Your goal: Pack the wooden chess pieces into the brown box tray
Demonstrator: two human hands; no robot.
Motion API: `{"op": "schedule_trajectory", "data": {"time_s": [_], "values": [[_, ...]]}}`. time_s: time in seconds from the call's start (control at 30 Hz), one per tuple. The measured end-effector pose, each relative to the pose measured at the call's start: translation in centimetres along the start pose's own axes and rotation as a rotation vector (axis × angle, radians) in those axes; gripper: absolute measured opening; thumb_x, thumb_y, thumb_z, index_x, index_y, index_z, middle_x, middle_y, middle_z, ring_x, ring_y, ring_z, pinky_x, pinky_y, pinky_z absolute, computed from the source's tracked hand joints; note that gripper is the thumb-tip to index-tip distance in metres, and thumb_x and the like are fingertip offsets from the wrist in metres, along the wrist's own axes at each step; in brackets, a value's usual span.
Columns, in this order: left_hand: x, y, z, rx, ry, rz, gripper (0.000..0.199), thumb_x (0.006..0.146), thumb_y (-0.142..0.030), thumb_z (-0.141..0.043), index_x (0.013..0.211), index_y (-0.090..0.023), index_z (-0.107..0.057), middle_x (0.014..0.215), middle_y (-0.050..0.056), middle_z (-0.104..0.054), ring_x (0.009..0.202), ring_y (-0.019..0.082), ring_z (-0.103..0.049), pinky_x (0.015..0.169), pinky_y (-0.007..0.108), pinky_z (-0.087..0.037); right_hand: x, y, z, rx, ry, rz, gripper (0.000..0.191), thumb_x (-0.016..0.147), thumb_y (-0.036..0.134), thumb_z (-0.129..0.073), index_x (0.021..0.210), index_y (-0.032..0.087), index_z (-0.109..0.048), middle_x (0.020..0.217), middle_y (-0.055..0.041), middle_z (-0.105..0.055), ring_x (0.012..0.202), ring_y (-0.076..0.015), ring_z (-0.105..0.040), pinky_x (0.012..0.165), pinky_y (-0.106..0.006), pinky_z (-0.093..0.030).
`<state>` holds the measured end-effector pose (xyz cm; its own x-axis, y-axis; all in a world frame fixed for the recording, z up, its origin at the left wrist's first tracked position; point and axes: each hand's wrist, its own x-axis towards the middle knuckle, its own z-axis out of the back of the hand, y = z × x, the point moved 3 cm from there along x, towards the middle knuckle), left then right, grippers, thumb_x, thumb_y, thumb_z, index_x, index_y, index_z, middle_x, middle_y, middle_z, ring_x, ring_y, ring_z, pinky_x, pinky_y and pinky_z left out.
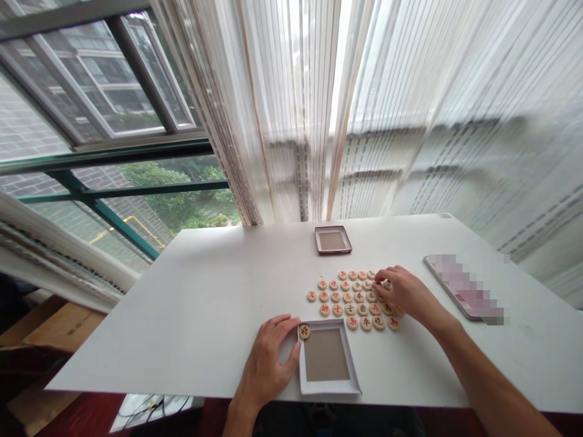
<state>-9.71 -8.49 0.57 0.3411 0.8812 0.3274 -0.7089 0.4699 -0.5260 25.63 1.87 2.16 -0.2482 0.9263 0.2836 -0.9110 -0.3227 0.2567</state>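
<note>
On the table (204, 303), near its front edge: box (353, 358), lone piece (305, 331) in its far left corner.
Left hand (272, 359): loosely spread at the box's left wall.
Right hand (404, 294): nearer the other pieces (359, 297), beyond the box rightward; cannot tell if pinching.

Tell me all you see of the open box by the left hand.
The shallow box looks like cardboard: white inner walls, flat grey-brown bottom. It lies open side up on the white table, close to the near edge. One xiangqi piece with a dark character sits in its far left corner. The left hand is at its left wall, apparently touching it.
</note>
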Motion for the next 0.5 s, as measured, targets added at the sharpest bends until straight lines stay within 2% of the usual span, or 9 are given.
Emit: {"op": "schedule_trajectory", "data": {"time_s": [0.27,0.5], "values": [[0.01,-0.01,0.01,-0.002,-0.005,-0.002,0.040,0.090,-0.020,-0.059,0.130,-0.027,-0.057,0.128,0.007,-0.064,0.126,0.026,-0.055,0.107,0.047,-0.048,0.33,0.00,-0.04,-0.004,0.080,-0.084,0.015,0.087,0.035,-0.061,0.085,0.024,-0.070,0.079,-0.0038,-0.070,0.084,-0.0235,-0.062,0.070,-0.031,-0.043],[0.08,-0.03,0.10,-0.009,-0.015,-0.009,0.042,0.090,-0.020,-0.059,0.131,-0.028,-0.056,0.127,0.006,-0.065,0.126,0.025,-0.055,0.107,0.046,-0.048,0.69,-0.19,-0.21,-0.022,0.108,-0.143,0.018,0.085,0.039,-0.060,0.084,0.023,-0.070,0.074,-0.0047,-0.067,0.073,-0.0224,-0.062,0.064,-0.029,-0.042]]}}
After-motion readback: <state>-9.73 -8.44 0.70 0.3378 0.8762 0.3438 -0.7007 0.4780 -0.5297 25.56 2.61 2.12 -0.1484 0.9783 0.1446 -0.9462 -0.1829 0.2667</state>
